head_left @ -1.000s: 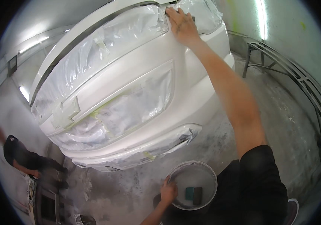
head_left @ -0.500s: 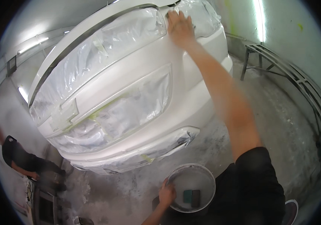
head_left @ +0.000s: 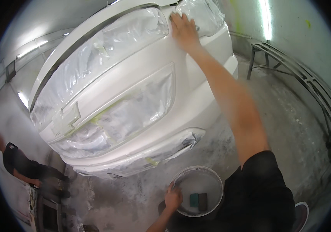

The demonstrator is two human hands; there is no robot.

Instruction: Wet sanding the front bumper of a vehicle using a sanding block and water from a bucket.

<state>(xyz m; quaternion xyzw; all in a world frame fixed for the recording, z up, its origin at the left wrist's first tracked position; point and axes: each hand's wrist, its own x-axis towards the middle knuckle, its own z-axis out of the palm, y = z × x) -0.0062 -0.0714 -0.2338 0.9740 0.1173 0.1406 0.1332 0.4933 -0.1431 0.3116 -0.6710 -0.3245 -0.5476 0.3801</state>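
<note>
My right hand (head_left: 185, 34) presses on the white car body panel (head_left: 142, 65), between a film-covered window and a film-covered lamp at the top. Its fingers are slightly spread, and grey edges of something thin peek out beside them; the rest is hidden under the hand. Down in front of me, my left hand (head_left: 173, 200) grips the left rim of a round bucket (head_left: 211, 170) with cloudy grey contents. Inside the bucket, a green block (head_left: 194, 200) and a dark grey block (head_left: 203, 202) lie side by side.
Plastic masking film (head_left: 134, 106) with yellowish tape covers parts of the car. A long metal rack (head_left: 285, 58) runs along the right wall. Another person (head_left: 22, 164) in dark clothes is at the far left, near a dark frame-like object (head_left: 49, 212). The concrete floor is stained.
My right hand has shifted very slightly down along the panel. The left hand keeps its grip on the bucket; the whole view has moved a little.
</note>
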